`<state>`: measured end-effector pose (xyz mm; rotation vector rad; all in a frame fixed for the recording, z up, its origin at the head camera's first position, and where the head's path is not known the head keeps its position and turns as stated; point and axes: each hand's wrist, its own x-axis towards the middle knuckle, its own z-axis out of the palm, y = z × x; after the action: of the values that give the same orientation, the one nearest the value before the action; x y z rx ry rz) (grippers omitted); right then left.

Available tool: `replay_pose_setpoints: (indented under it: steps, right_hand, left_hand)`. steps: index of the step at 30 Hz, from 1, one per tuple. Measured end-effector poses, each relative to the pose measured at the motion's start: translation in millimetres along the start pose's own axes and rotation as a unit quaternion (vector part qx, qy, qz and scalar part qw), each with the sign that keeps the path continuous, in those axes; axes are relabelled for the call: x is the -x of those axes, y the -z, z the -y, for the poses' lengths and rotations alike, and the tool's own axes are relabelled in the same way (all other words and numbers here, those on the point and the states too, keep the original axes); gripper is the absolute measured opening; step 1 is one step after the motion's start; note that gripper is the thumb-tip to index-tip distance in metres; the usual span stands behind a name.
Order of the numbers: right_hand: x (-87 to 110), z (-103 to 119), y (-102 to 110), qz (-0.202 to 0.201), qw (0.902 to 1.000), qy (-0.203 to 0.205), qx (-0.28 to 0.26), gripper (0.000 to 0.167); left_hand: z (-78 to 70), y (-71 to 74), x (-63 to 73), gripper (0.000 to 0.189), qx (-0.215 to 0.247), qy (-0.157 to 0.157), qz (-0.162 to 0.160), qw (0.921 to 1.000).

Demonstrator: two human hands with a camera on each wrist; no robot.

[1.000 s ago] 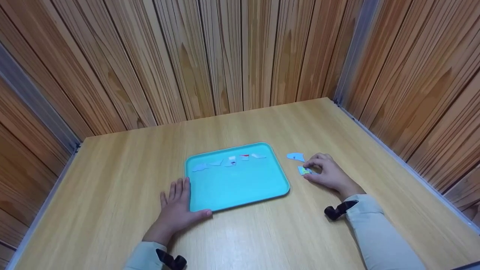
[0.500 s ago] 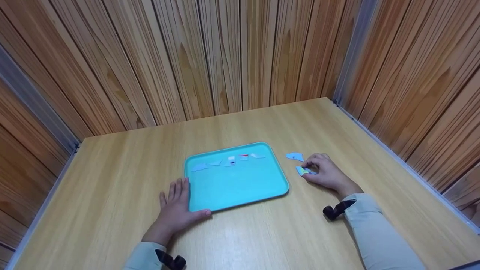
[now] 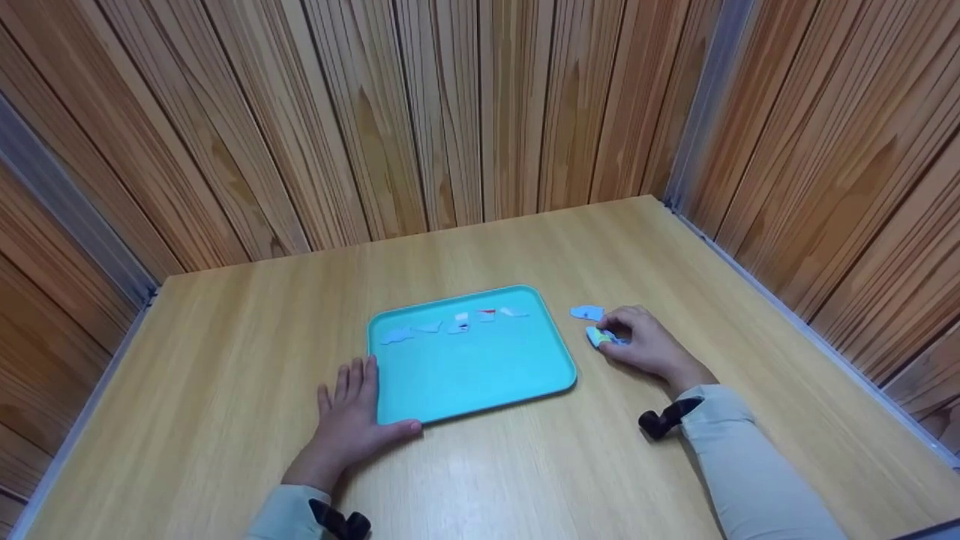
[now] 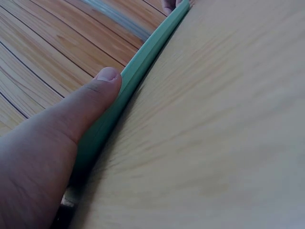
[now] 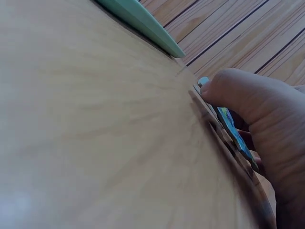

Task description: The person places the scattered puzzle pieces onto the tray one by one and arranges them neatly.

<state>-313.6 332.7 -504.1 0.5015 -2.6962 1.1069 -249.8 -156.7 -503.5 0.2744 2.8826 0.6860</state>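
Note:
My right hand point(image 3: 651, 346) pinches a blue puzzle piece with yellow-green print point(image 3: 598, 337) between thumb and fingers, to the right of the tray. In the right wrist view the thumb presses one end of this puzzle piece point(image 5: 232, 128), which is tilted close over the table; the curled fingers hide part of it. Just beyond lies a second blue puzzle piece point(image 3: 586, 312), flat on the wood. My left hand point(image 3: 346, 424) rests at the near left corner of the turquoise tray point(image 3: 480, 382), fingers straight along its left side and thumb against the front rim point(image 4: 136, 67).
Inside the tray, along its far side, several pale puzzle pieces lie in a row, one blue piece point(image 3: 397, 335) at the left and one with red point(image 3: 487, 315). Wood-panelled walls point(image 3: 450, 112) stand behind the table point(image 3: 525, 480) and at both sides.
The right hand has shifted slightly left toward the tray, and the pinched puzzle piece has moved and turned a little with it. The left hand keeps its place at the tray.

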Motion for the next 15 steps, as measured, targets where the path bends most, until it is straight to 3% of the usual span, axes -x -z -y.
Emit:
replay_pose_setpoints:
  steps: [15]
  right_hand:
    - [-19.2, 19.8, -17.3, -0.001, 0.9999, 0.003, -0.017, 0.021]
  left_hand:
    - [1.2, -1.5, -1.3, 0.138, -0.005, -0.006, -0.008, 0.9999]
